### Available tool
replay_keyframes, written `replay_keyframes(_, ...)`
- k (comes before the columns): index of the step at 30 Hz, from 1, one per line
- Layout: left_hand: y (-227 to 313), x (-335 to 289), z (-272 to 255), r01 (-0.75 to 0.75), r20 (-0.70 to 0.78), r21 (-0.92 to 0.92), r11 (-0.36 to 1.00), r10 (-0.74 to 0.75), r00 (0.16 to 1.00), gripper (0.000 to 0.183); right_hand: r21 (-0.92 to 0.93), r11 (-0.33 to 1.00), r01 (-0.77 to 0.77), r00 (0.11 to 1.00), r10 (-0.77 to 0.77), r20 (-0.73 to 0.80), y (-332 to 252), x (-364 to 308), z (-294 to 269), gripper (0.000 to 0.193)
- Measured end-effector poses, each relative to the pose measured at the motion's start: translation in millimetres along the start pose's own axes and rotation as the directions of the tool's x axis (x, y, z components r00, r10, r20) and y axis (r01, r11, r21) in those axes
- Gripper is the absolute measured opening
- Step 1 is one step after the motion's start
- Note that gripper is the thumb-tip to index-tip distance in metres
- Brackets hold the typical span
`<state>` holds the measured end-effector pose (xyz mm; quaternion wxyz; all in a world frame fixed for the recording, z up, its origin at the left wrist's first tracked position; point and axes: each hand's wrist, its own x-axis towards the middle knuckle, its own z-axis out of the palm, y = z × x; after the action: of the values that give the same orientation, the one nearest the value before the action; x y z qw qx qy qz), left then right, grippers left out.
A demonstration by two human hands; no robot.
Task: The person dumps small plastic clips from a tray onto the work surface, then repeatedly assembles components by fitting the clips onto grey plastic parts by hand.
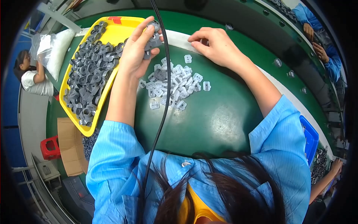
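My left hand [135,54] is raised beside the yellow tray, its fingers closed round several dark grey plastic parts [152,43]. Those parts look like the small ring-shaped grey pieces [87,71] heaped in the yellow tray [125,33]. My right hand [216,46] hovers by the white strip at the bench's far edge. Its fingers are bent, with thumb and forefinger slightly apart and nothing visible between them. A pile of small pale, translucent plastic pieces [179,80] lies on the green bench between my forearms. A few pieces sit loose around it.
A black cable [164,112] hangs across the view, in front of the pale pile. Beyond the white strip [179,39] runs a green conveyor [257,52] carrying scattered small parts. A blue bin [311,140] is at right, a cardboard box [71,149] at left. Other people work nearby.
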<state>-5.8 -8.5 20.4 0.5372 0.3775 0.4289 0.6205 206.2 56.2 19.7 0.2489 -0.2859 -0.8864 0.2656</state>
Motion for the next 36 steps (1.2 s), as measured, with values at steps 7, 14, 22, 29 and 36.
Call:
replay_keyframes(7, -1.6, -6.8, -0.4, 0.008, 0.063, 0.266, 0.964, -0.026, 0.998, 0.040, -0.041, 0.999, -0.013, 0.992, 0.018, 0.128, -22.5, -3.0, -2.7, 0.016)
replay_keyframes(14, -6.1, -7.4, 14.2, -0.018, 0.044, 0.406, 0.914, 0.000, 0.999, 0.041, 0.724, 0.658, -0.207, 0.965, 0.260, 0.040, -19.1, 21.9, -5.1, 0.017)
replay_keyframes(22, -19.5, -12.5, 29.8, -0.352, 0.105, 0.654, 0.670, 0.380, 0.919, 0.047, 0.750, 0.661, -0.024, 0.954, 0.239, -0.181, -13.7, 16.7, 19.2, 0.017)
replay_keyframes(29, -18.5, -19.1, 33.8, -0.382, 0.072, 0.694, 0.611, 0.470, 0.880, 0.034, 0.279, 0.958, 0.070, 0.948, 0.023, -0.319, -22.9, 11.6, 6.6, 0.019)
replay_keyframes(36, -26.6, -18.0, 32.4, -0.509, 0.194, 0.802, 0.313, 0.670, 0.717, 0.033, 0.608, 0.759, -0.232, 0.957, 0.290, 0.003, -21.3, 12.4, 6.0, 0.019)
